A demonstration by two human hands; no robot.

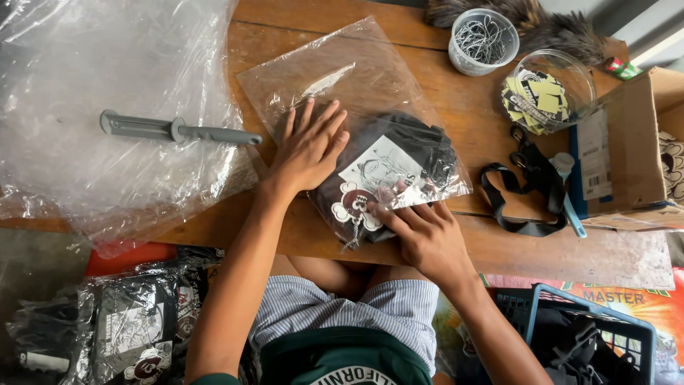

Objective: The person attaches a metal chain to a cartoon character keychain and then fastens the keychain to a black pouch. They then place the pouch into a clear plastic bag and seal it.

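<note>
Wooden bench (442, 107), seen from above. Left hand (308, 148) lies flat, fingers spread, pressing the clear bag (335, 78) at centre. Right hand (427, 239) at 5 o'clock, fingers together, pushing the black garment (420, 146) w/ card tag (381, 167) into the bag mouth at the near edge. Best to keep the left palm firm so the plastic won't slide. Bag overhangs the bench edge. Grey tool (178, 130) on bubble wrap (92, 85) at 9; tubs (483, 40) at 1, strap (531, 192) at 3. Free room at 12.
</note>
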